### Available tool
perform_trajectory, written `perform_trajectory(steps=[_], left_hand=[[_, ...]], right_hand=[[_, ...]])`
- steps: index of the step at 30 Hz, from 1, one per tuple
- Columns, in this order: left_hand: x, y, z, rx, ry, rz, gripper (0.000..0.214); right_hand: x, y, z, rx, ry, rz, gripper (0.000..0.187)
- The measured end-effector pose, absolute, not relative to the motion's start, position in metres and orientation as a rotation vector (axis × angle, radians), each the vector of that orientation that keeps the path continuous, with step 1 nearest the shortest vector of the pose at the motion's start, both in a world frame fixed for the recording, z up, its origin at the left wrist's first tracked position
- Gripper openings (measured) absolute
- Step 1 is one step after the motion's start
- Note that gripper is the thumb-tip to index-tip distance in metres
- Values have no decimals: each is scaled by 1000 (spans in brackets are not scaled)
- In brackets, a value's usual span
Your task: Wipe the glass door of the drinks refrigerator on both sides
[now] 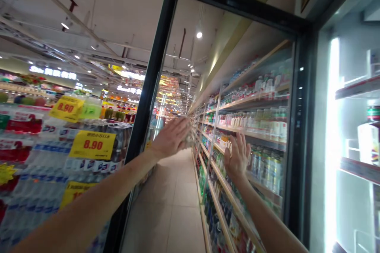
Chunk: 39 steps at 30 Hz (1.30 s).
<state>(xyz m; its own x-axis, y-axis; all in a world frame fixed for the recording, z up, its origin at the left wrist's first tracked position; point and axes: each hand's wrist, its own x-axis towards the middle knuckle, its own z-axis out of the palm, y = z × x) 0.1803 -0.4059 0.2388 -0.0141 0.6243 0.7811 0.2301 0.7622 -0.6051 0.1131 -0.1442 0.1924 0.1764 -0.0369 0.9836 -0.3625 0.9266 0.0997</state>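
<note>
A glass cooler door (267,99) in a black frame stands swung open in front of me. My left hand (169,138) reaches to the glass near the frame's left edge. Its fingers lie together over a pale crumpled wad (187,136), blurred, held against the pane. My right hand (237,158) is flat on the glass lower right, fingers spread and pointing up, holding nothing. Through the pane I see shelves of bottled drinks (261,126).
Left of the door stand stacked packs of bottled water (44,189) with yellow 8.90 price tags (92,144). A tiled aisle (175,205) runs ahead. At the right the lit cooler interior (356,146) shows white shelves and a bottle (369,138).
</note>
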Motion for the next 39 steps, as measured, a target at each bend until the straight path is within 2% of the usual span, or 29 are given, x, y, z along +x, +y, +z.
perform_trajectory(steps=[3, 8, 13, 19, 25, 32, 36, 39], left_hand=[[183, -409, 240, -543, -1573, 244, 48], [181, -407, 220, -904, -1625, 520, 48], [180, -415, 233, -457, -1536, 162, 50], [179, -400, 205, -872, -1600, 507, 49], [183, -427, 236, -359, -1484, 130, 51], [187, -421, 200, -747, -1637, 414, 51], [183, -418, 213, -449, -1554, 150, 54], [178, -401, 205, -547, -1565, 234, 53]], right_hand=[[112, -144, 192, 337, -1384, 241, 40], [111, -144, 192, 346, -1379, 248, 40], [112, -145, 192, 346, -1361, 252, 39], [113, -145, 192, 349, -1385, 258, 40], [113, -145, 192, 337, -1372, 245, 41], [112, -146, 192, 327, -1382, 235, 40], [113, -146, 192, 334, -1392, 255, 40], [114, -146, 192, 342, -1392, 285, 40]])
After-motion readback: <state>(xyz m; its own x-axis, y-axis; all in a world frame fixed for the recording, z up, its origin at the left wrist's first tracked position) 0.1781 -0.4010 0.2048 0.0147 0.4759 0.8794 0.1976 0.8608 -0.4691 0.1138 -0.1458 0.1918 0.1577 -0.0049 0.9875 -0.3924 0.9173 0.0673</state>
